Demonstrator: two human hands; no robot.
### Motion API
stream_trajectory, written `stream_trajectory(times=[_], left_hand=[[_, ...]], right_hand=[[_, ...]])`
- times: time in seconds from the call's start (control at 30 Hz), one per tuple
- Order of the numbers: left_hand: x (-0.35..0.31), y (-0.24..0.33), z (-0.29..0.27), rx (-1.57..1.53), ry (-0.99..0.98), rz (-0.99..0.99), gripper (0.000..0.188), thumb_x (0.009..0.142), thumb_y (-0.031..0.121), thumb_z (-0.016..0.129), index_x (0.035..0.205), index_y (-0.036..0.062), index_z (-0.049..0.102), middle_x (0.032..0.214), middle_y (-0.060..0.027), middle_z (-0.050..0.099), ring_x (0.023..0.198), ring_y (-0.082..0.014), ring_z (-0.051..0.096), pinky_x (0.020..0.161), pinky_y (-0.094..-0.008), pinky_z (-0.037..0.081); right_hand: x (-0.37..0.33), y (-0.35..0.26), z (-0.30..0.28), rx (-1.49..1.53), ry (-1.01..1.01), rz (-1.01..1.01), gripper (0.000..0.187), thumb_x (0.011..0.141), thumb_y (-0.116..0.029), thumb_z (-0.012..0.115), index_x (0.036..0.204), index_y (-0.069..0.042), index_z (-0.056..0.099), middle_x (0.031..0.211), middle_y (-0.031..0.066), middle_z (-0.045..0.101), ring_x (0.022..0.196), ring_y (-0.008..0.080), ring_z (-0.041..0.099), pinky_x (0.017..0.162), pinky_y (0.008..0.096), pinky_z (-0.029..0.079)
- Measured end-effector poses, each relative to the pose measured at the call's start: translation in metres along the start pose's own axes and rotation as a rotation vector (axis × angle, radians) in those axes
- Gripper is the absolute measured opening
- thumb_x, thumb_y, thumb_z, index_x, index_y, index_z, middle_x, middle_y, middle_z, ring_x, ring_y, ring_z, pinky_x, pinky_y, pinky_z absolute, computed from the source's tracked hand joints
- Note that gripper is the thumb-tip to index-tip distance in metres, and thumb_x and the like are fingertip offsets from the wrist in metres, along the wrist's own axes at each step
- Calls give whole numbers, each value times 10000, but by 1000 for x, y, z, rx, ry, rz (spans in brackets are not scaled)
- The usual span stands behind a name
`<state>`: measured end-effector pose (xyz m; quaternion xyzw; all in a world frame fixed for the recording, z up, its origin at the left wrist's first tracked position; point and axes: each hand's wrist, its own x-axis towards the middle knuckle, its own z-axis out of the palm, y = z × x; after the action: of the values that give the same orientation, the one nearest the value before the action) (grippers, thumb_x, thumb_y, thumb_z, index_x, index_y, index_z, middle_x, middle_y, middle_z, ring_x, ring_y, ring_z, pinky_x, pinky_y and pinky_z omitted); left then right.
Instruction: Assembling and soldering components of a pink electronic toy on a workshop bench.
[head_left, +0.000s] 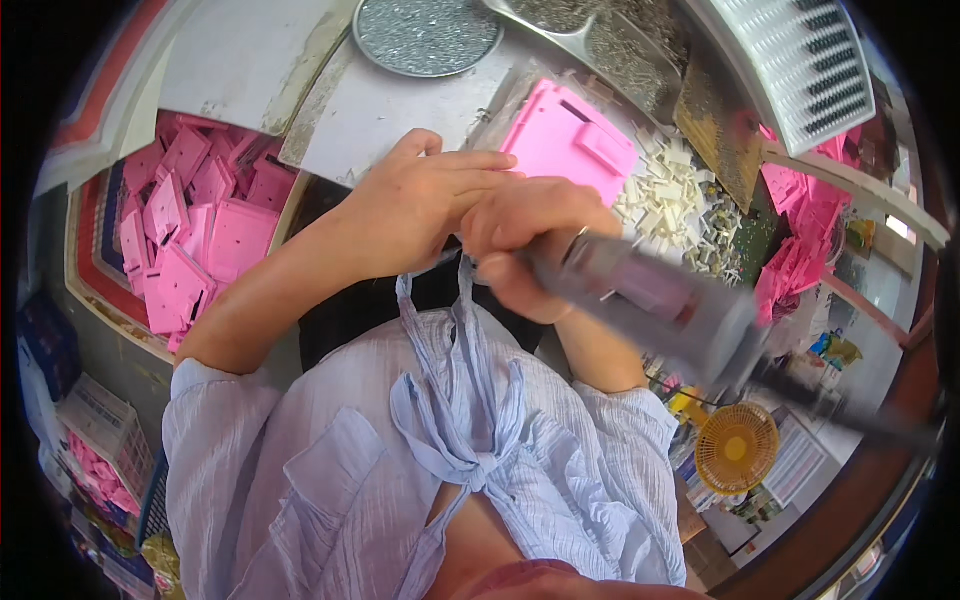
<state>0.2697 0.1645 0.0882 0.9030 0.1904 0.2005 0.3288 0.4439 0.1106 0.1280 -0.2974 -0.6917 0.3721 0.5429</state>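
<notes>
My right hand (545, 235) is wrapped around a grey electric screwdriver (650, 295), smeared by motion. Its body points down to the right, trailing a dark cable, and its tip is hidden in my hand. Close against it, my left hand (410, 205) has its fingers closed together, one fingertip at the near left edge of a pink plastic panel (565, 135). Its other fingertips are behind my right hand, so I cannot make out what they hold. The panel lies on the worktable just beyond both hands, with a dark slot and a raised block on its face.
Left, a bin holds several pink plastic parts (185, 235). A round dish of silvery screws (428, 35) and metal trays of small parts (630, 60) stand at the back. Small white pieces (665, 190) lie right of the panel, beneath a white ridged rack (800, 70). A yellow fan (737, 448) sits lower right.
</notes>
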Motion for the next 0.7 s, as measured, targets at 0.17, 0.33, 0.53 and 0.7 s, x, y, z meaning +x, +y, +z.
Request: stream_trajectory(times=[0.17,0.33,0.53,0.7], left_hand=[[15,4,-2,86,50,103,456,782,-2,629,1230,71,675,1326,-87,672,1246,-266,603,1004,-461,395],[64,23,30,90,73,232,336,820,39,675,1153,72,704,1264,-72,681,1220,-283,602,1041,-468,413],[73,23,45,210,66,213,246,836,89,714,1082,96,723,1210,-49,687,1267,-258,591,1111,-493,400],[71,23,46,181,54,183,247,833,78,715,1080,93,722,1204,-54,687,1280,-278,598,1134,-519,392]], right_hand=[[-3,-41,-89,258,271,-17,280,1012,-257,533,1249,-111,561,590,-6,430,520,148,432,555,359,448],[-40,-37,-110,115,477,31,227,986,-153,574,1199,-87,529,620,25,445,540,167,448,566,389,463],[-63,-8,-113,97,651,96,186,938,-22,634,1091,-23,528,684,70,525,558,154,506,545,343,472],[-47,-7,-127,3,521,-30,149,989,-48,572,1118,-44,497,622,60,472,522,153,438,534,366,435]])
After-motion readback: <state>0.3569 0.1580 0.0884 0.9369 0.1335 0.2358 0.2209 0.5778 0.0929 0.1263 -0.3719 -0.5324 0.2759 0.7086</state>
